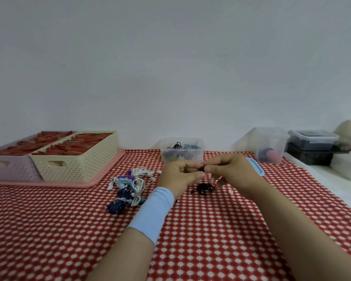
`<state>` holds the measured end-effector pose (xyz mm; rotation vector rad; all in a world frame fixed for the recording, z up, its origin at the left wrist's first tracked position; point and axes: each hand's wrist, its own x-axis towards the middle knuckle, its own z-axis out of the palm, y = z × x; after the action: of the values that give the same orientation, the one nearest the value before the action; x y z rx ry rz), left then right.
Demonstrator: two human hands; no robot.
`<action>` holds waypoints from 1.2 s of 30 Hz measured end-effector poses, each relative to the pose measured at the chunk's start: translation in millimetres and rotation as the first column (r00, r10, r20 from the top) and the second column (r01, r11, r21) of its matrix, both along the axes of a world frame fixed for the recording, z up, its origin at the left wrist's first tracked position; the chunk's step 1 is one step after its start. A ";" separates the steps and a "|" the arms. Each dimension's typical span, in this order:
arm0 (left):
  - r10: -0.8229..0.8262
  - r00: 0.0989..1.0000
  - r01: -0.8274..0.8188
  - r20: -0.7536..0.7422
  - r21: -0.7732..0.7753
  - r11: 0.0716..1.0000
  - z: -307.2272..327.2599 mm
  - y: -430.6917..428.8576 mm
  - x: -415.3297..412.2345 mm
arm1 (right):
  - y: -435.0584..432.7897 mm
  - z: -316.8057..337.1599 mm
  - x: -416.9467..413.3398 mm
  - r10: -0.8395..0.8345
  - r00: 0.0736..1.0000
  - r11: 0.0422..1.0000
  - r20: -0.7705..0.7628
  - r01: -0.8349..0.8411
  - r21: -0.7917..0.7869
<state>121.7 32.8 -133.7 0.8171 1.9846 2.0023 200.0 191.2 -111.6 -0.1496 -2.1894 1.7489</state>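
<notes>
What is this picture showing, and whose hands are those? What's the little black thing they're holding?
These are a person's two bare hands, not a machine. The camera sits on the person's head and looks down, so you see what they see. The left hand, with a light blue band on its wrist, and the right hand both pinch a small black piece. A black tangle of cord is just below it. On the red-and-white tablecloth lies a pile of bundled white and blue cords, probably earphones. Behind the hands stands a clear box with more cords. On the left, a cream basket sits on a pink tray.
</notes>
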 end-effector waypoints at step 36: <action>-0.126 0.990 0.118 -0.057 -0.128 0.985 6.6 -6.2 3.3 | 14.4 2.7 8.4 0.180 0.945 0.981 0.274 -0.151 -0.125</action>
<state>125.0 26.6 -127.1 0.9605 2.0175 1.7876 208.4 205.6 -108.8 -0.2631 -2.3706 2.0451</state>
